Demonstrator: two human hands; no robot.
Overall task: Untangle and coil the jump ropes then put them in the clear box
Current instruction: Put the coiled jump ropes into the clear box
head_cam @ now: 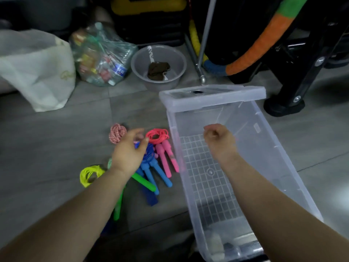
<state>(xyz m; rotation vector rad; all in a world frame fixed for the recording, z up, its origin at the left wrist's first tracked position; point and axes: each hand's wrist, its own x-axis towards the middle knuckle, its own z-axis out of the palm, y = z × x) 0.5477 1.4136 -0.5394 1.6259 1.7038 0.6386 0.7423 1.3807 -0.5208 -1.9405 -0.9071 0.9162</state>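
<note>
Several coiled jump ropes lie on the grey floor left of the clear box [279, 157]: a pink rope [162, 146], a blue rope [151, 167], a green-handled rope with a yellow coil [90, 174], and a red-and-white cord bundle [117, 133]. My left hand [128, 152] hovers over the blue rope with fingers spread and relaxed, holding nothing. My right hand [219, 138] is above the box's inside, fingers curled into a fist with nothing visible in it. The box has a gridded bottom, and no rope lies in it.
The box lid [213, 97] rests at the box's far end. Behind stand a grey basin [158, 65] with a dark cloth, a bag of bottles [100, 53], a white bag [37, 69], a metal pole [204, 40] and a black stand [294, 86].
</note>
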